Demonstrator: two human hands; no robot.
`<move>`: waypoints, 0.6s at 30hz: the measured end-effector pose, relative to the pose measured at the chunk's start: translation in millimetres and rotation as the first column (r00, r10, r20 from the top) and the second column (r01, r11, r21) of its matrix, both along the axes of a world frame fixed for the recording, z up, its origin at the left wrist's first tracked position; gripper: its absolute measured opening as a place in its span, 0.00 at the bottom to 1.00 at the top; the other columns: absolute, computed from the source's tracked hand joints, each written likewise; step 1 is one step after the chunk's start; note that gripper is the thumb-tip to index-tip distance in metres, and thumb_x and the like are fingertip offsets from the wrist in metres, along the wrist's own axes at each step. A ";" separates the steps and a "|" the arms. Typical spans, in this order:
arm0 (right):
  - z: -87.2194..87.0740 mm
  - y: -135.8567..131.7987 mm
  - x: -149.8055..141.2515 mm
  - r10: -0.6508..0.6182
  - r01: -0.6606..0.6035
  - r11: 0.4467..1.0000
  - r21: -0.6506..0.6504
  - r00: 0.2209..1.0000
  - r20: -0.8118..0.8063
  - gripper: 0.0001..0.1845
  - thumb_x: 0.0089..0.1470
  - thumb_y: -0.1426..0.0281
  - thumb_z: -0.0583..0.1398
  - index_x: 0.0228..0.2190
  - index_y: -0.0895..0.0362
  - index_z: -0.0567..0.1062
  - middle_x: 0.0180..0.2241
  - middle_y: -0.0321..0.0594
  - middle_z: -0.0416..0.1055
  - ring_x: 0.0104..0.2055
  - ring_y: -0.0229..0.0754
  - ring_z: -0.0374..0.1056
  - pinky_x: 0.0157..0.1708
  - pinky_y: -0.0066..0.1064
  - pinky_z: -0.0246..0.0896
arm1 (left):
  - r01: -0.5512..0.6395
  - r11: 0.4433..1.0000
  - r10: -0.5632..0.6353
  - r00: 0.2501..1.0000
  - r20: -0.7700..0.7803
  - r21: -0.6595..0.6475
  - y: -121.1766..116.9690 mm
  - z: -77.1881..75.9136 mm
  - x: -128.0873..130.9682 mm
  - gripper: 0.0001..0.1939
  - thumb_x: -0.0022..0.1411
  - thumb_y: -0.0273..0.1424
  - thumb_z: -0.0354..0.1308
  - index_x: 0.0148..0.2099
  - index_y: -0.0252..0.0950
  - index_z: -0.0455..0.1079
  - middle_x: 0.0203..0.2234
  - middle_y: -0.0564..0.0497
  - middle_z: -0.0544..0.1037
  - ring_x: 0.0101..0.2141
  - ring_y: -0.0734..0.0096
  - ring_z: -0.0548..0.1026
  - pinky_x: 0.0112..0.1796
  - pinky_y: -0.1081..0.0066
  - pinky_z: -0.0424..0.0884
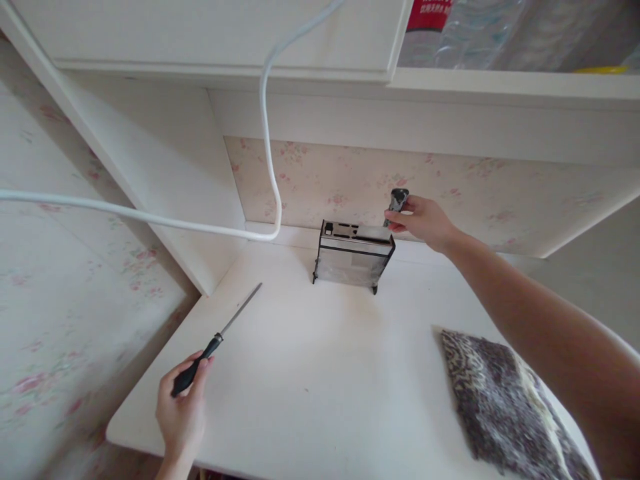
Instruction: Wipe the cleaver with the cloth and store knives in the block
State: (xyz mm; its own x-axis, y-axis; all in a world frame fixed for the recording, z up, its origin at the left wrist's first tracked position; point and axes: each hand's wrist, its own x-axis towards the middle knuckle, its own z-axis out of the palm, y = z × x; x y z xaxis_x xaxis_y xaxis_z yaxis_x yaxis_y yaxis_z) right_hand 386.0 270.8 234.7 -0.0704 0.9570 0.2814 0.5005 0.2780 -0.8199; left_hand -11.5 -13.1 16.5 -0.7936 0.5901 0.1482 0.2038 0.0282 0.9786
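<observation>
The left hand (184, 400) is curled round a sharpening rod (216, 341); the right hand (423, 219) pinches a grey handle (399, 200) — a knife holder (356, 261) just left of it.

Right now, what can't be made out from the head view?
All in the head view:
- Lower end of the grey-black handle, and any blade there: hidden by the right hand.
- Inside of the slotted holder: blurred behind its hazy wall.
- Furry cloth: lower part cut off by the bottom edge.
- Red label: upper text cut off by the top edge.
</observation>
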 end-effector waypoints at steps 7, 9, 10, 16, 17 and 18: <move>65.2 -9.7 6.7 0.050 -0.025 0.980 0.199 0.991 -0.123 0.13 0.48 0.65 0.67 0.35 0.58 0.74 0.35 0.40 0.75 0.26 0.33 0.68 0.26 0.30 0.68 | 0.059 0.916 -0.217 0.904 -0.368 -0.396 -7.1 -20.4 -28.5 0.20 0.55 0.47 0.55 0.44 0.40 0.69 0.41 0.45 0.77 0.45 0.52 0.74 0.47 0.56 0.68; 76.3 -15.8 7.8 0.085 -0.037 0.961 0.275 0.983 -0.163 0.11 0.46 0.64 0.68 0.30 0.52 0.74 0.32 0.35 0.74 0.24 0.34 0.67 0.22 0.31 0.69 | 0.028 0.940 -0.214 0.823 -0.527 -0.339 -5.8 -24.8 -30.1 0.21 0.56 0.47 0.55 0.43 0.37 0.68 0.38 0.43 0.76 0.41 0.54 0.74 0.45 0.58 0.69; 80.1 -20.8 7.2 0.104 -0.048 0.949 0.311 0.981 -0.164 0.10 0.46 0.64 0.68 0.30 0.51 0.74 0.32 0.34 0.74 0.24 0.34 0.67 0.21 0.31 0.69 | 0.024 0.950 -0.212 0.782 -0.586 -0.312 -5.0 -26.4 -29.6 0.21 0.57 0.47 0.54 0.43 0.35 0.68 0.37 0.43 0.75 0.39 0.56 0.74 0.43 0.59 0.70; 70.8 -81.7 -16.7 0.060 -0.040 0.846 0.532 0.998 -0.020 0.09 0.52 0.65 0.64 0.38 0.48 0.75 0.40 0.35 0.74 0.27 0.38 0.72 0.27 0.35 0.74 | 0.096 0.949 -0.291 0.631 -0.719 -0.300 -1.3 -31.1 -20.9 0.19 0.61 0.41 0.51 0.48 0.33 0.66 0.37 0.42 0.70 0.39 0.58 0.72 0.41 0.62 0.71; 63.0 -94.5 -23.1 0.028 -0.032 0.831 0.556 0.999 0.016 0.10 0.52 0.66 0.64 0.39 0.48 0.75 0.41 0.35 0.74 0.29 0.39 0.73 0.28 0.35 0.74 | 0.107 0.948 -0.301 0.618 -0.726 -0.301 -1.2 -32.1 -20.1 0.18 0.62 0.40 0.51 0.48 0.33 0.66 0.38 0.42 0.70 0.40 0.58 0.72 0.41 0.62 0.71; 53.4 -106.9 -29.8 0.002 -0.034 0.811 0.583 0.998 0.057 0.13 0.53 0.67 0.64 0.42 0.48 0.74 0.41 0.36 0.75 0.31 0.41 0.74 0.30 0.35 0.74 | 0.117 0.946 -0.310 0.605 -0.733 -0.304 -1.2 -33.4 -19.7 0.18 0.62 0.40 0.51 0.48 0.33 0.65 0.38 0.42 0.71 0.40 0.58 0.72 0.41 0.63 0.71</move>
State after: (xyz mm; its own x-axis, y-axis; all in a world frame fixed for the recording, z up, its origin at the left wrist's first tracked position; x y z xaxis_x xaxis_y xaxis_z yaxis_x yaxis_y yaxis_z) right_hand 356.2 163.9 288.1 -0.1159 0.6119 0.7824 0.5269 0.7056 -0.4738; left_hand -31.2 -14.3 -16.9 -0.2944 0.8188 0.4928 0.8973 0.0594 0.4374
